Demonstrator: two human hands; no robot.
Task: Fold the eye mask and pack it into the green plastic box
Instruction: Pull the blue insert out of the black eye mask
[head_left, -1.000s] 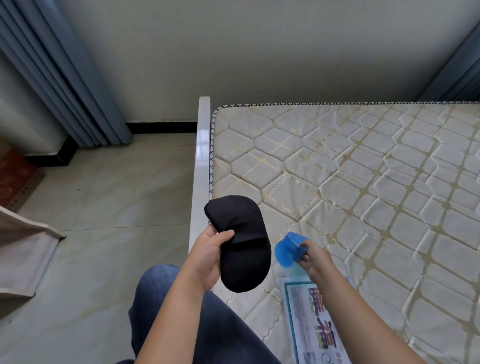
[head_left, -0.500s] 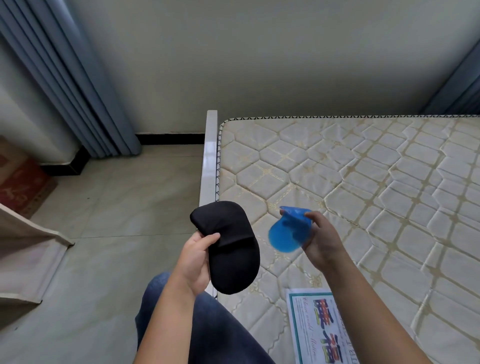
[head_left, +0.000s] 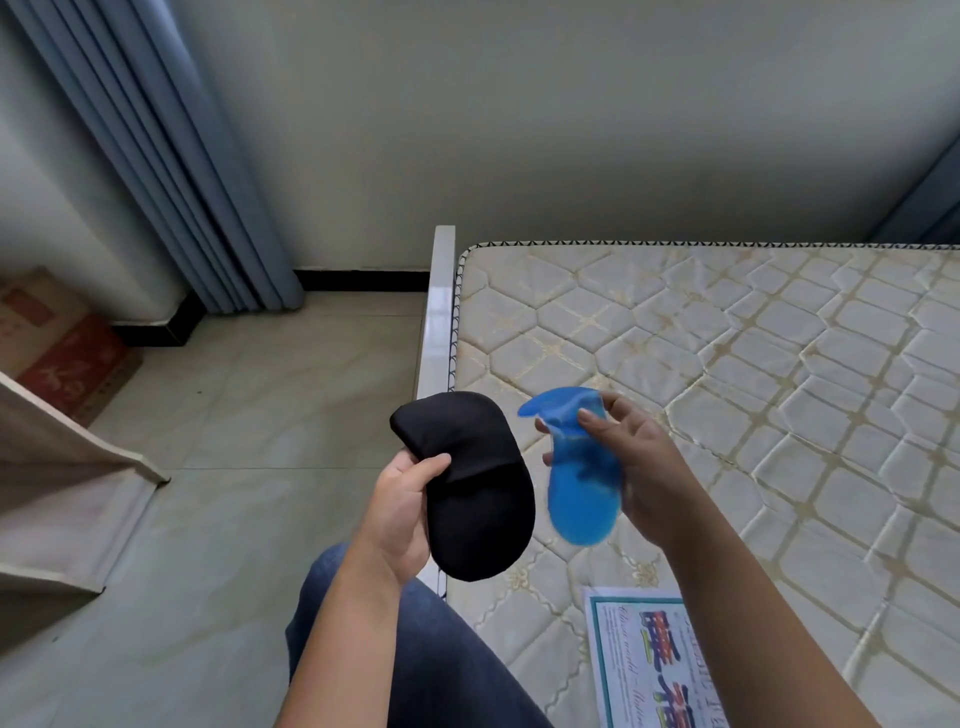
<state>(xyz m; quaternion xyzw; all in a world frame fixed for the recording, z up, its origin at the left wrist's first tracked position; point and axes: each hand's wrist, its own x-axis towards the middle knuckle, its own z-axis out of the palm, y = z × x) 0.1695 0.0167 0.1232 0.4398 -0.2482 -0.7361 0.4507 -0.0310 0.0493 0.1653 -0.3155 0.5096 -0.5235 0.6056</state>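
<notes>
**Q:** Item one, the mask: location and hold?

**A:** Mask (head_left: 475, 488), black, padded. My left hand (head_left: 400, 512) grasps it at its left edge, thumb across the front at the waist. Long axis runs up-left to down-right, upper lobe away from me, lower lobe hanging toward my knee. It is in the air over the bed rail (head_left: 438, 332), not yet folded.

**Q:** Item two?

**A:** Gel pad (head_left: 582, 486), blue, translucent, soft. My right hand (head_left: 631, 467) pinches its upper part, fingertips (head_left: 587, 415) on the front. It hangs near upright, just right of the mask, apart from it, long axes roughly parallel.

**Q:** Which hand is nearer the mask?

**A:** Left, already on it. I judge any fold would turn about that waist, where my thumb sits.

**Q:** The box?

**A:** Not in view.

**Q:** Writing?

**A:** One printed sheet (head_left: 639, 670) on the mattress (head_left: 779, 364), by my right forearm: teal border, large blue and yellow characters, a line of script. I can't read any of it.
</notes>
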